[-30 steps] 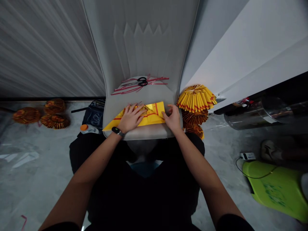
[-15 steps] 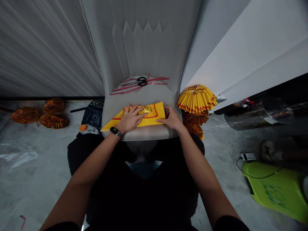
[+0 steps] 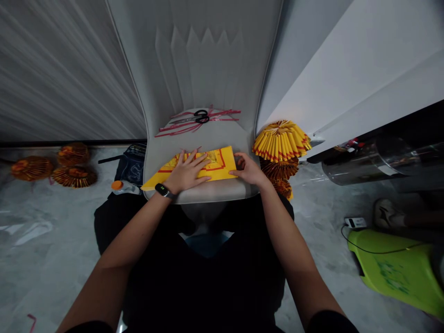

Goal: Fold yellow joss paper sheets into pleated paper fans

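The left hand lies flat and palm-down on the folded yellow paper, fingers spread wide, holding nothing between them, just pressing. The right hand sits at the paper's right end, fingers loosely curled and touching the edge. Whether they pinch it or only rest against it, I can't tell. A black smartwatch circles the left wrist.

The paper lies flat on a grey chair seat, its red-lined border showing. Its long axis runs slightly uphill from lower left to upper right, with a sharp tip pointing to about 8 o'clock, just past the seat's edge, and a blunter end at about 2 o'clock.

Taking the paper as the dial's centre, black-handled scissors rest at 12 o'clock on the seat, tangled with thin red strips, below the pleated grey backrest. At 3 o'clock, just beside the seat, a pleated yellow-and-red paper fan sits on darker orange-gold fans. Three similar round fans lie on the floor at 9 o'clock, near a blue denim bag and an orange-capped bottle. Further off, a clear plastic cylinder lies at 3 o'clock, and a lime-green plastic board at 4 o'clock.
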Tool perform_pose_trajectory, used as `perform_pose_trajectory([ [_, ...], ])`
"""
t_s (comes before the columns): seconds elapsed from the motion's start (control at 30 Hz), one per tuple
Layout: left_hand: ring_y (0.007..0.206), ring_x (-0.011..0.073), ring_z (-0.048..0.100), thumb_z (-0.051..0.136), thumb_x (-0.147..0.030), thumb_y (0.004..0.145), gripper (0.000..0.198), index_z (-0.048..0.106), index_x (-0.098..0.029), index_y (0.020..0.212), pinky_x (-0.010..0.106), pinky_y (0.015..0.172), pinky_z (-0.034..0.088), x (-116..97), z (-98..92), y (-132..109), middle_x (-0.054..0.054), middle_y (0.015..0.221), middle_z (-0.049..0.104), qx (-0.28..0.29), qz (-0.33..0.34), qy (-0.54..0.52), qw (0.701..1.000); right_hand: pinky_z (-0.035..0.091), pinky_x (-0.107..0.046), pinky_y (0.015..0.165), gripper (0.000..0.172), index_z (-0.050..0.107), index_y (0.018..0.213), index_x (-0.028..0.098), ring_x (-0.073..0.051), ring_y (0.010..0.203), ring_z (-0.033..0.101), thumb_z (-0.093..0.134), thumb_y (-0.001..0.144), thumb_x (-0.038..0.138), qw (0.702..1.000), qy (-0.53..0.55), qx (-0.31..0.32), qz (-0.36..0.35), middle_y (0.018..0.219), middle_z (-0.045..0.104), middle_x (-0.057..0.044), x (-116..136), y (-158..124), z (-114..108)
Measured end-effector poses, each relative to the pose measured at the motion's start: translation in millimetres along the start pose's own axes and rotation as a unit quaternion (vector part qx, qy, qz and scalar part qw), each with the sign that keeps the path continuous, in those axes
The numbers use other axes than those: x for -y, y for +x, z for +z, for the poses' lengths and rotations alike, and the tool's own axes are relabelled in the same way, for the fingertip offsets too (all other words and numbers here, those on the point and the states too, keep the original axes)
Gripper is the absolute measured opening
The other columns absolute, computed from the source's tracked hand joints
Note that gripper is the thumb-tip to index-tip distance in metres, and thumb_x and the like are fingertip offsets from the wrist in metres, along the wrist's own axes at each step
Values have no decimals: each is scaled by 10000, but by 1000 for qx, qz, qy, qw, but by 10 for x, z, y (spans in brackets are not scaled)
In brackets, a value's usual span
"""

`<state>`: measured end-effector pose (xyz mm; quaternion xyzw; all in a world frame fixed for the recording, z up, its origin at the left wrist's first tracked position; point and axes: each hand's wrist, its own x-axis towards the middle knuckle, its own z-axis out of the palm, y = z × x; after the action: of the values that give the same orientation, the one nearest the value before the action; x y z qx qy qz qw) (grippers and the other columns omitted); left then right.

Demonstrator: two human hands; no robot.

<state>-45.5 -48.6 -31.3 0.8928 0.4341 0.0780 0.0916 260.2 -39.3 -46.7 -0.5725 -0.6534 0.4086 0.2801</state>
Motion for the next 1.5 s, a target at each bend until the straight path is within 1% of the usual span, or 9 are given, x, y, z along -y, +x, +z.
perform_pose_trajectory([
  [0.2, 1622, 409, 225, 511, -672, 1019, 755, 402, -276, 1652, 709, 1303, 93, 29, 10, 13, 90, 1735, 325, 5, -18, -3, 1000, 514, -317, 713, 758, 595, 1364, 225, -157, 738, 555, 874, 668, 333, 999, 14, 30, -6, 989, 596, 0, 22, -35, -100],
  [0.43, 1623, 418, 217, 490, -661, 1036, 635, 494, -358, 1594, 742, 1284, 85, 58, 13, 6, 61, 1760, 268, 12, -14, -18, 1000, 544, -318, 732, 690, 649, 1315, 223, -157, 755, 588, 883, 679, 354, 999, 32, 29, -2, 993, 631, -6, 25, -53, -134],
  [0.57, 1623, 430, 207, 584, -775, 932, 823, 472, -323, 1610, 727, 1292, 96, 44, 8, 4, 92, 1761, 267, 16, -14, -15, 1000, 550, -338, 782, 669, 660, 1299, 204, -166, 784, 598, 877, 695, 395, 997, 61, 38, 1, 978, 622, -6, 22, -48, -141],
  [0.7, 1628, 440, 175, 646, -792, 882, 894, 466, -306, 1611, 737, 1288, 82, 51, 2, 6, 107, 1767, 241, 24, -6, -13, 1000, 562, -359, 818, 735, 636, 1335, 188, -177, 822, 620, 889, 680, 408, 996, 77, 48, -7, 1012, 633, -20, 41, -71, -186],
  [0.8, 1626, 442, 182, 637, -775, 899, 862, 481, -296, 1598, 743, 1286, 78, 58, 1, 7, 101, 1764, 252, 24, -3, -15, 1000, 568, -351, 779, 818, 604, 1347, 215, -184, 816, 628, 931, 633, 445, 997, 72, 9, -30, 1008, 647, -16, 77, -193, -207],
  [1.0, 1627, 456, 154, 600, -773, 923, 839, 458, -314, 1610, 771, 1279, 48, 55, 14, -2, 31, 1745, 314, 13, 13, -23, 1000, 573, -351, 703, 420, 741, 1084, 230, -188, 681, 640, 826, 797, 524, 998, -12, -49, -44, 817, 700, -16, 145, -629, -65],
  [1.13, 1624, 462, 162, 596, -752, 938, 831, 430, -319, 1628, 778, 1274, 35, 62, 16, -6, 23, 1734, 337, 13, 17, -29, 999, 618, -398, 831, 384, 790, 1163, 240, -221, 780, 721, 784, 848, 461, 996, -30, -83, -33, 939, 795, -56, 158, -676, 57],
  [1.23, 1620, 465, 174, 580, -764, 939, 836, 422, -325, 1632, 784, 1270, 34, 64, 14, -3, 21, 1735, 334, 13, 15, -34, 999, 633, -429, 865, 307, 829, 1100, 244, -255, 820, 763, 762, 868, 434, 997, -33, -73, -19, 990, 825, -68, 155, -606, 84],
  [1.5, 1615, 476, 179, 602, -747, 938, 831, 421, -334, 1637, 787, 1266, 50, 61, 26, -5, 38, 1729, 353, 12, 11, -28, 999, 624, -468, 943, 239, 863, 1041, 287, -306, 942, 777, 725, 917, 437, 990, -71, -87, -84, 1026, 832, -58, 222, -582, 48],
])
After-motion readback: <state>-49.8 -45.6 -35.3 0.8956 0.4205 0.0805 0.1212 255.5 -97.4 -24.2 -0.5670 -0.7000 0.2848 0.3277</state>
